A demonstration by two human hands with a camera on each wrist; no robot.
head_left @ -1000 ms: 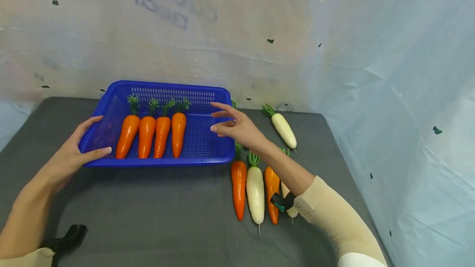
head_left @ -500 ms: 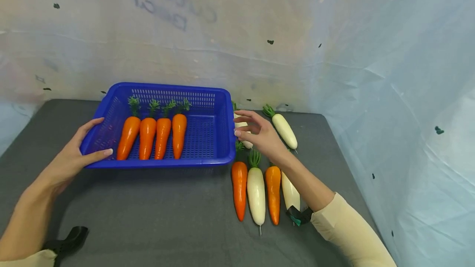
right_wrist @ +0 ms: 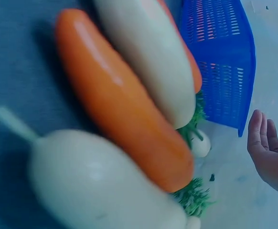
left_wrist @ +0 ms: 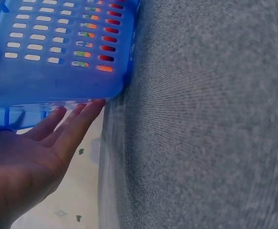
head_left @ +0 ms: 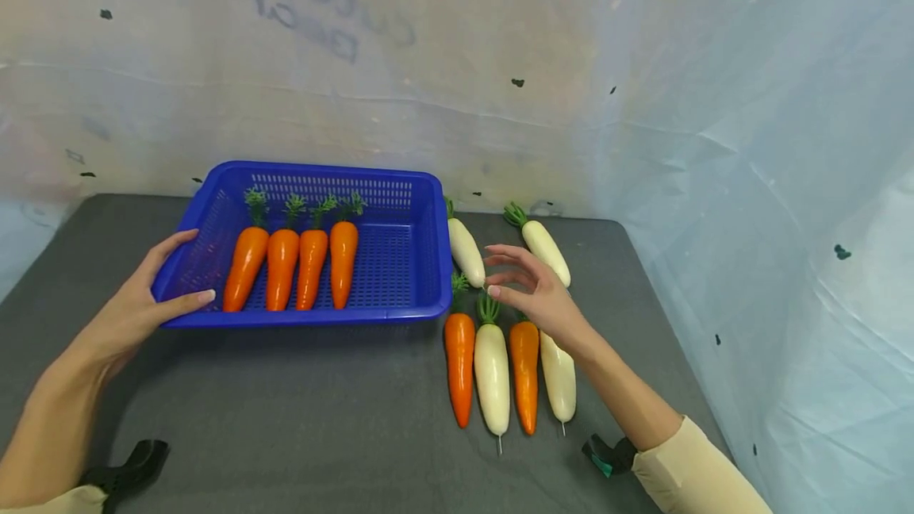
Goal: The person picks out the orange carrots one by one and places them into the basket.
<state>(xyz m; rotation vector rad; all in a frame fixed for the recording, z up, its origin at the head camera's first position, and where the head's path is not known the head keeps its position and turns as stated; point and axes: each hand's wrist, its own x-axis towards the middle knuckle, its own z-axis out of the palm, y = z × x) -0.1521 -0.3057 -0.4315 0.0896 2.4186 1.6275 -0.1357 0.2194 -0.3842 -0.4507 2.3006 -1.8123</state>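
My left hand [head_left: 153, 296] holds the left end of a blue plastic basket [head_left: 286, 320], thumb over its front left corner. In the left wrist view, its fingers [left_wrist: 74, 129] reach along the basket's outer wall. Inside the basket, several orange carrots [head_left: 282, 270] lie side by side with green tops toward the back. My right hand [head_left: 539, 300], fingers loosely bent and holding nothing, hovers over the vegetables right of the basket. Below it lie, in a row, a carrot [head_left: 459, 367], a white radish [head_left: 492, 379], an orange carrot [head_left: 524, 375] and another white radish [head_left: 559, 379].
Two more white radishes lie behind the row, one beside the basket [head_left: 466, 252] and one farther right [head_left: 543, 246]. A dark grey cloth [head_left: 321, 419] covers the table. Pale sheeting [head_left: 464, 38] hangs behind and on the right.
My right hand has moved from over the basket's right end, rightward and toward me, to above the vegetable row. The left hand and the basket stay in place.
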